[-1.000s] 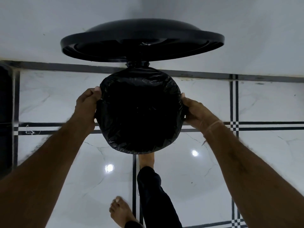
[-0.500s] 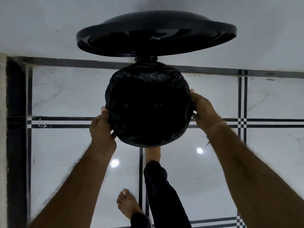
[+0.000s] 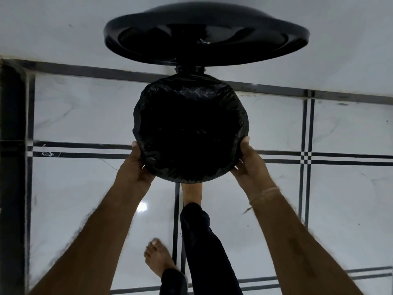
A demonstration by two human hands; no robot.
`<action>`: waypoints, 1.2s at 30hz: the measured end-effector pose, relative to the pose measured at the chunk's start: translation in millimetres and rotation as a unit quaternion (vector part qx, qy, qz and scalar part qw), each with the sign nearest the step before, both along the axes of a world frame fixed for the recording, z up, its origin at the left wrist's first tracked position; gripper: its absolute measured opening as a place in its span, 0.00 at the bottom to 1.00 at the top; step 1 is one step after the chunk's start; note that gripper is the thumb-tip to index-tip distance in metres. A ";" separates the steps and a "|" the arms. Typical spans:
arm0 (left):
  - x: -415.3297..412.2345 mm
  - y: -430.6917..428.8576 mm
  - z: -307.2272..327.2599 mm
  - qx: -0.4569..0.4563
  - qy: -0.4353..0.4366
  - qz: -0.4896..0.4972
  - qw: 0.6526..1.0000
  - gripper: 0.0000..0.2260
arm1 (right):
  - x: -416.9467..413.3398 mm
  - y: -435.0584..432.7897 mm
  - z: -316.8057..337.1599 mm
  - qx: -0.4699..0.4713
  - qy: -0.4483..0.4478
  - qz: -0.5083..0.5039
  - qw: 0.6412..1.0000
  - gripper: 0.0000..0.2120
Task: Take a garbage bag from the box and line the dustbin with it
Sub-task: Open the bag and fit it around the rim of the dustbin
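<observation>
Overhead, crinkled glossy garbage bag (image 3: pixel 191 133) round-mouthed.

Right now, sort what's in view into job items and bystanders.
Job: garbage bag folded over the dustbin rim; raised lid; left hand and right hand gripping the bag's edge.

Bystanders: tiled floor; wall; bare foot.

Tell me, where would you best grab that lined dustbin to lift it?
By the bag-wrapped rim of the dustbin, one grip on each side near the front edge, as the left hand and right hand do now. The open lid blocks the rear.
</observation>
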State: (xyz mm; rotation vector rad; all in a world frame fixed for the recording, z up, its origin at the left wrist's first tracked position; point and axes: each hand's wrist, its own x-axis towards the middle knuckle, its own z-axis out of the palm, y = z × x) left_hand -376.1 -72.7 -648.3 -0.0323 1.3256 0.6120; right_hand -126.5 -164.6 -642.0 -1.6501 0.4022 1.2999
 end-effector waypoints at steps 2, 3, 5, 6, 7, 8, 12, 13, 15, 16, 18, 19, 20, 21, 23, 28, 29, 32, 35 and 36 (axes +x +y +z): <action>1.0 -1.9 -7.3 0.006 -0.013 0.013 1.000 0.18 | 1.2 1.4 -4.4 0.044 0.043 -0.048 0.997 0.22; 1.0 -3.8 -10.7 0.013 -0.017 0.022 1.000 0.19 | 1.5 1.9 -7.1 0.051 0.051 -0.063 0.995 0.22; 0.2 -13.1 -11.5 0.016 -0.034 0.047 0.998 0.19 | 0.9 0.0 -9.0 0.054 0.054 -0.073 0.994 0.21; 0.4 -19.3 -9.4 0.003 -0.043 0.056 0.997 0.18 | -0.3 -3.3 -8.9 0.053 0.053 -0.078 0.994 0.21; 0.6 -26.4 -6.3 -0.019 -0.046 0.058 0.997 0.18 | -2.9 -8.5 -8.5 0.049 0.054 -0.080 0.994 0.21; 1.8 -34.7 -4.1 -0.044 -0.048 0.053 0.997 0.17 | -6.2 -15.1 -6.6 0.038 0.061 -0.079 0.994 0.21; 10.4 -56.3 1.3 -0.092 -0.078 0.076 0.990 0.15 | -28.1 -34.1 1.2 0.004 0.141 -0.112 0.984 0.17; 12.3 -56.4 0.8 -0.090 -0.080 0.093 0.988 0.14 | -33.2 -35.1 0.3 0.016 0.149 -0.133 0.980 0.17; 15.4 -54.5 -5.5 -0.077 -0.082 0.137 0.984 0.13 | -40.6 -33.1 -4.0 0.048 0.143 -0.180 0.972 0.16; 17.0 -53.8 -9.1 -0.066 -0.080 0.151 0.983 0.13 | -42.6 -31.6 -7.2 0.061 0.134 -0.196 0.970 0.16; 19.6 -56.8 -13.3 -0.055 -0.068 0.157 0.984 0.14 | -48.7 -31.4 -12.0 0.069 0.111 -0.209 0.969 0.16; 20.9 -60.0 -13.1 -0.059 -0.063 0.153 0.984 0.15 | -52.7 -31.1 -11.7 0.061 0.110 -0.209 0.970 0.17; 21.4 -64.8 -11.8 -0.070 -0.068 0.147 0.984 0.17 | -57.2 -32.6 -11.0 0.044 0.117 -0.209 0.970 0.19; 21.9 -68.3 -9.2 -0.083 -0.078 0.140 0.983 0.18 | -61.8 -34.4 -9.0 0.030 0.136 -0.213 0.967 0.22; 21.3 -70.4 -2.9 -0.092 -0.096 0.134 0.982 0.15 | -71.8 -37.2 -0.7 0.031 0.177 -0.233 0.956 0.24; 17.3 -62.5 -7.1 -0.059 -0.079 0.113 0.989 0.09 | -81.6 -34.2 -1.8 0.059 0.197 -0.274 0.940 0.23; 15.9 -60.4 -8.8 -0.056 -0.072 0.102 0.991 0.09 | -78.0 -32.8 -4.4 0.061 0.187 -0.287 0.938 0.25; 6.1 -52.7 -13.7 -0.036 -0.047 0.072 0.996 0.10 | -60.6 -30.2 -9.6 0.071 0.108 -0.252 0.959 0.20; -3.1 -35.9 -9.7 0.015 -0.051 0.061 0.997 0.14 | -33.7 -24.7 -9.7 0.076 0.084 -0.188 0.976 0.16; -4.9 -30.2 -7.5 0.024 -0.053 0.059 0.997 0.18 | -26.6 -21.8 -10.3 0.077 0.083 -0.172 0.979 0.15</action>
